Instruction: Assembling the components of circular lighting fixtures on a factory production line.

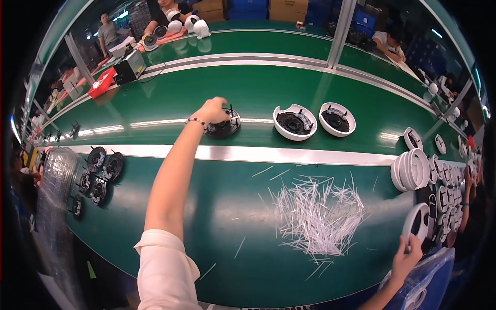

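The left hand (211, 110) is reaching out over the far side of the green tabletop (217, 217), and its grip is closing on a black round part (225, 126) with little prongs sticking up. That part is sitting on the conveyor belt (170, 106) just past the silver rail (289, 155). To its right on the belt, two white domed housings (294, 122) are lying side by side with dark insides facing up.

The right hand (406, 258) is down at the near right corner, fingers wrapping the edge of a white ring (416, 219). Hard to say from here whether it's actually gripping it or just resting on it, since the view is bending a lot at that rim. Just beyond it, a stack of white rings (411, 169) is standing on edge.

Between the hands, a messy pile of thin white sticks (318, 214) is spreading across the tabletop. Over on the left, several more black round parts (98, 175) are lying in a cluster beside some clear plastic wrap (54, 181).
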